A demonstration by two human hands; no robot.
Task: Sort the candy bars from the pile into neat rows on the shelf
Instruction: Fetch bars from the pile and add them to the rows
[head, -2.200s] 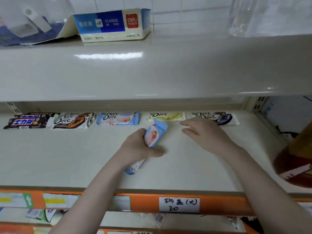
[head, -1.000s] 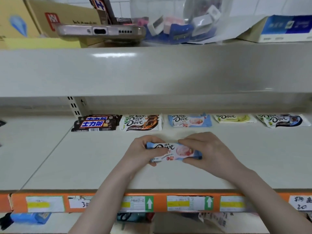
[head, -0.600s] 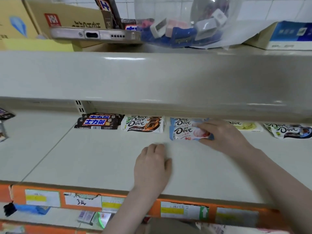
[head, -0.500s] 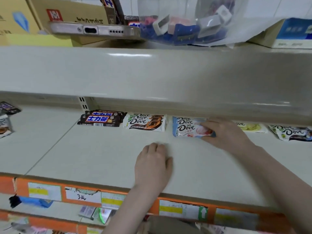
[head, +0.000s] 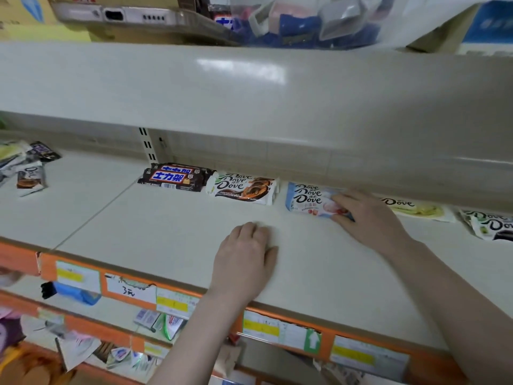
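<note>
A row of candy bars lies along the back of the cream shelf: dark Snickers-type bars, brown-and-white Dove bars, blue strawberry Dove bars, a yellow Dove bar and a dark Dove bar. My right hand holds the right end of the front blue Dove bar, fingers on top and thumb at its front edge, with the bar lying flat in its stack. Palm down, my left hand rests on the bare shelf, holding nothing. The unsorted pile sits at the far left.
The upper shelf overhangs low, hiding the back of the row. On it lie a phone and a clear bag of small items. An orange price rail edges the shelf front; lower shelves hold loose packets.
My right hand has pushed the blue Dove bar back into line with the other blue bars. My left hand let go of it and settled flat on the shelf. The view shifted left.
</note>
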